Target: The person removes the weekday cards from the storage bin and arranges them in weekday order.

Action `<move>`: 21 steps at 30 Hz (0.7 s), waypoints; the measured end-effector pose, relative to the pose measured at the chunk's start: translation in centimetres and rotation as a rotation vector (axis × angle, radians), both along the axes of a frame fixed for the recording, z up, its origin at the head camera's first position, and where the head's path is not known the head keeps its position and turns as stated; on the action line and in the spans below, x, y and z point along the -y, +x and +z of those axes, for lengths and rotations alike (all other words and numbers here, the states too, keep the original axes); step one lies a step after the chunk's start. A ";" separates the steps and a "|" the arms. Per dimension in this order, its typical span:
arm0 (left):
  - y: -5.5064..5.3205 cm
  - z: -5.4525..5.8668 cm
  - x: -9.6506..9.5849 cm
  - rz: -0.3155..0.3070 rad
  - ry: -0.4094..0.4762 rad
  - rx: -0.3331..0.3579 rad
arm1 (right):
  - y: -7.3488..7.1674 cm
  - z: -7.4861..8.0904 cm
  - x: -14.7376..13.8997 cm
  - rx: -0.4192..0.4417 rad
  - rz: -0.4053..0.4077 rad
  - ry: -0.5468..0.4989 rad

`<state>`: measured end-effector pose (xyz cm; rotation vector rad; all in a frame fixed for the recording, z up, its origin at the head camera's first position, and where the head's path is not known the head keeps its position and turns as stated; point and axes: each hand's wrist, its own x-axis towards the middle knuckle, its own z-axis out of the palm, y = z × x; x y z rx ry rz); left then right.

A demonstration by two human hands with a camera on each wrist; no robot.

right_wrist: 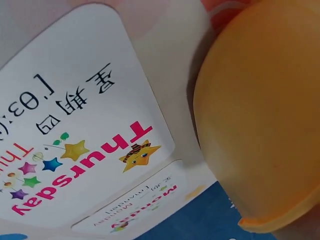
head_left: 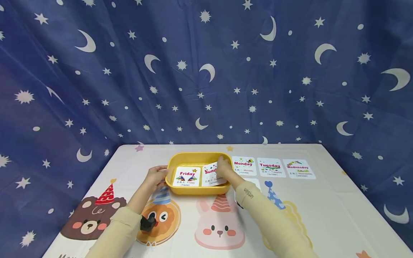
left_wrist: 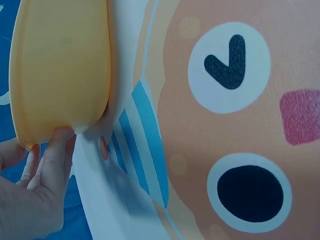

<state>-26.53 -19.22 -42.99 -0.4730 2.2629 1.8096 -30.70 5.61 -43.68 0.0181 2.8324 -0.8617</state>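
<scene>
A yellow plastic tray (head_left: pixel 198 191) stands near the back of the table. My left hand (head_left: pixel 156 176) grips its left end, thumb at the rim and fingers under the end wall in the left wrist view. Inside lie a Friday card (head_left: pixel 186 177), flat at the left, and a Sunday card (head_left: pixel 210 175), tilted with its right side raised. My right hand (head_left: pixel 224 167) reaches over the tray's right end and pinches the Sunday card by its upper right part, covering the end of the word. The tray wall hides most of this hand in the right wrist view.
Right of the tray, a Monday card (head_left: pixel 244 166), a Tuesday card (head_left: pixel 271 167) and a Wednesday card (head_left: pixel 299 169) lie in a row. A Thursday card (right_wrist: pixel 85 125) lies below Monday, partly under my right forearm in the head view. A starry blue curtain (head_left: pixel 206 89) hangs behind the table.
</scene>
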 end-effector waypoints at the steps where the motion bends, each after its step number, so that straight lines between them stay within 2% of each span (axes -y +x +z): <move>1: 0.0 0.1 0.0 0.002 0.002 -0.002 | 0.1 0.0 0.1 -0.016 0.009 0.039; 7: 0.0 0.1 0.0 -0.006 0.008 -0.005 | 0.1 -0.9 0.6 -0.130 0.056 0.265; 11: 0.1 0.1 0.0 0.005 -0.014 0.003 | -0.1 -1.4 1.0 -0.174 0.076 0.373; 16: 0.1 0.3 -0.1 0.005 -0.019 0.003 | 0.1 -1.0 1.4 -0.155 0.110 0.441; 21: 0.0 0.3 -0.2 0.017 -0.021 0.018 | 0.4 0.1 2.4 -0.103 0.237 0.442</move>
